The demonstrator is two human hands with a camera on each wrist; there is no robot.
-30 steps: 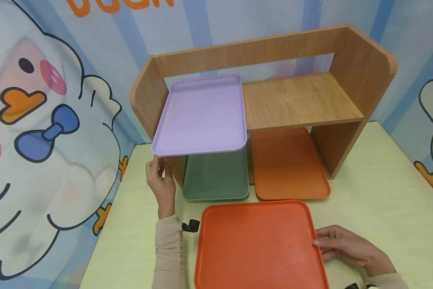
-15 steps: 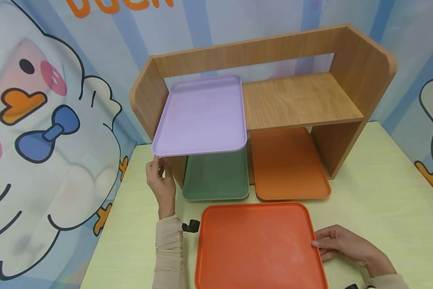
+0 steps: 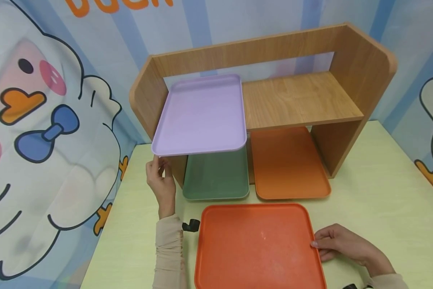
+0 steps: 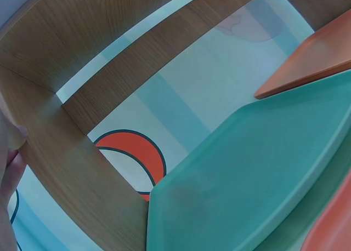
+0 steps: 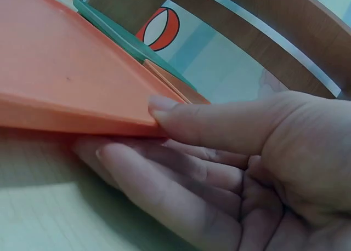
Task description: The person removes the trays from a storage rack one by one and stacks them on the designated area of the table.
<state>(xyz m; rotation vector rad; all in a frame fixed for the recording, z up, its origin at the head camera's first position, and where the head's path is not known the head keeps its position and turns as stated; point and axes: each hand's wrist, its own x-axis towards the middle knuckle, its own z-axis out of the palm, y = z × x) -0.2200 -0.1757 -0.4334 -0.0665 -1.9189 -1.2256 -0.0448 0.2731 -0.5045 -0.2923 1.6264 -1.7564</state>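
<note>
In the head view my left hand (image 3: 161,180) is at the front edge of the wooden desk shelf's (image 3: 303,100) left side panel, just below a lilac tray (image 3: 203,116). Its fingertips (image 4: 15,138) lie at the panel's edge in the left wrist view, with most of the hand out of frame. My right hand (image 3: 342,245) pinches the right rim of a red-orange tray (image 3: 257,245), its thumb (image 5: 181,117) on top and fingers underneath. That tray is in front of the shelf, its near side cut off by the frame.
Under the shelf board lie a green tray (image 3: 216,176) at left and an orange tray (image 3: 290,168) at right, both jutting out in front. The lilac tray overhangs the upper board. A pale yellow table (image 3: 379,188) carries everything; printed cloth (image 3: 238,16) backs it.
The red-orange tray's far edge has shifted slightly toward me, and my right hand has moved very slightly left with it. My left hand and the lilac tray look still.
</note>
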